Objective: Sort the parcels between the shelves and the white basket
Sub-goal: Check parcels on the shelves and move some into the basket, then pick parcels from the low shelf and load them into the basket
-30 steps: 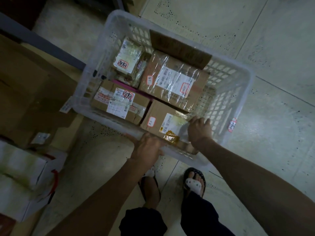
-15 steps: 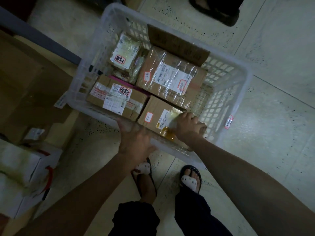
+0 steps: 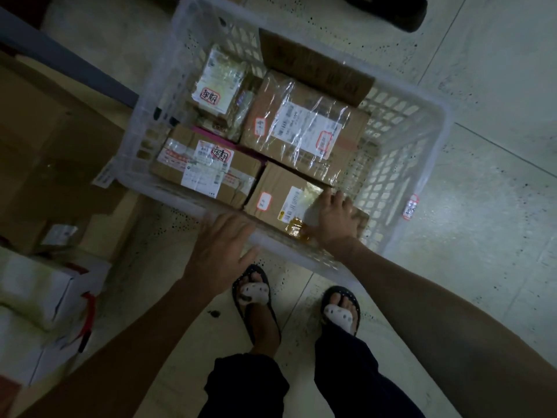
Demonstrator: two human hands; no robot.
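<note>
Taking the small brown cardboard parcel [image 3: 277, 191] from the white plastic lattice basket [image 3: 398, 176], near right corner.
My right hand [image 3: 337, 220] lies on its end, gripping or not I cannot tell; my open left hand [image 3: 223, 245] should steady the near rim while lifting straight.

Found white latticed basket [image 3: 401, 152] on floor, near rim just beyond left fingers [image 3: 211, 220]. Small brown parcel [image 3: 280, 194] flat under right fingers [image 3: 336, 199]. Beyond those: large film-wrapped parcel [image 3: 301, 128]. Left of it: taped parcel [image 3: 205, 170], labelled pouch [image 3: 220, 82].
</note>
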